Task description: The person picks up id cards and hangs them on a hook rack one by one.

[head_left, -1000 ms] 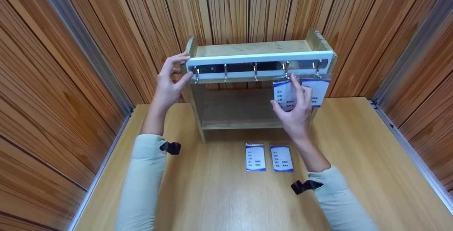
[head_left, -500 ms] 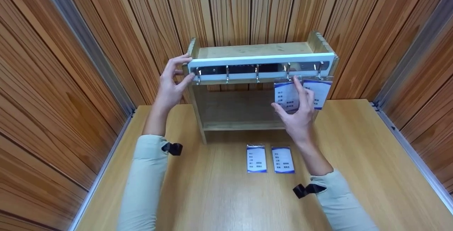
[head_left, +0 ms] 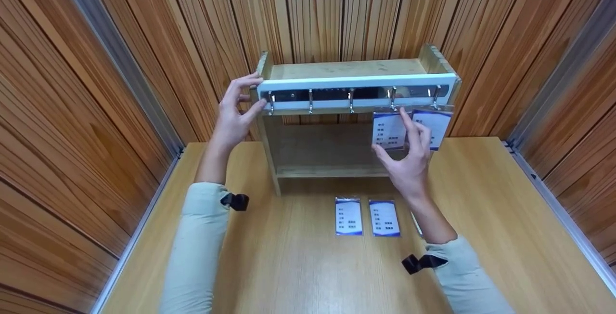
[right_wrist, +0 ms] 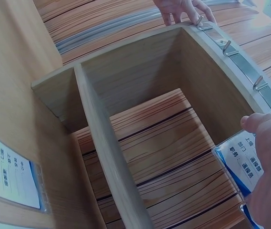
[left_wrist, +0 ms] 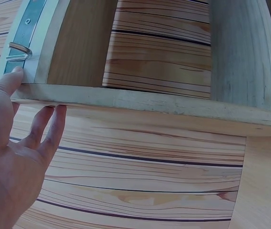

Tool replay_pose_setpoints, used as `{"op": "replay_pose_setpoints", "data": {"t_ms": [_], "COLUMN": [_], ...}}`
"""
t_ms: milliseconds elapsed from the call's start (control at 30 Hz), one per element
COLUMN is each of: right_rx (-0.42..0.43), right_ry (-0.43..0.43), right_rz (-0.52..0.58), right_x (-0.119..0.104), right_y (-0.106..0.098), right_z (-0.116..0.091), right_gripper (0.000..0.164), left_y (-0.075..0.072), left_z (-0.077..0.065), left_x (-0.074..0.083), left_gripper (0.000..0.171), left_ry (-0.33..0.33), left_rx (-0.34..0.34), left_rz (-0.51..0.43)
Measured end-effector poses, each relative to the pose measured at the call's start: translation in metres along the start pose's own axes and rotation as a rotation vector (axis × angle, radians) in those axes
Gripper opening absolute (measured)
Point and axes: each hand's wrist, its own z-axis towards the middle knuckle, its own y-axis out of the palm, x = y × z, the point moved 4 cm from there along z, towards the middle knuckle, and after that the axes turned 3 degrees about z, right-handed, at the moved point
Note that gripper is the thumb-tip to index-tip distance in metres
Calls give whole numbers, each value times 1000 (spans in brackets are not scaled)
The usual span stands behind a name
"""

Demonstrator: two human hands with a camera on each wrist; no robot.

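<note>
My left hand grips the upper left corner of a small wooden shelf, its thumb on the front by the leftmost hook and its fingers against the outer side. Across the shelf's top front runs a white hook rail with several metal hooks. A badge in a clear sleeve hangs at the fourth hook, and another badge hangs at the rightmost one. My right hand is in front of both, index fingertip at the first badge's top edge, thumb extended near its lower left corner.
Two more badges lie side by side on the wooden table before the shelf. A thin edge of another flat item shows beside my right forearm. Wood-panelled walls stand behind and at both sides.
My right hand has shifted slightly down and right against the badge, uncovering a bit more of it. My left hand keeps its place on the shelf corner. The whole view has shifted slightly.
</note>
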Motion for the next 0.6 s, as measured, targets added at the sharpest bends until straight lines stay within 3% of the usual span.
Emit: {"op": "replay_pose_setpoints", "data": {"t_ms": [267, 433, 600], "right_rx": [-7, -27, -37], "right_ry": [12, 17, 30], "right_rz": [4, 11, 21], "right_x": [4, 10, 18], "right_y": [-7, -12, -15], "right_z": [-9, -19, -28], "right_gripper": [86, 87, 85], "left_y": [2, 2, 2], "left_z": [-7, -8, -8], "left_x": [30, 30, 32], "left_gripper": [38, 38, 37], "left_ry": [57, 38, 63], "left_rx": [37, 30, 34], "left_rz": [-32, -27, -38]}}
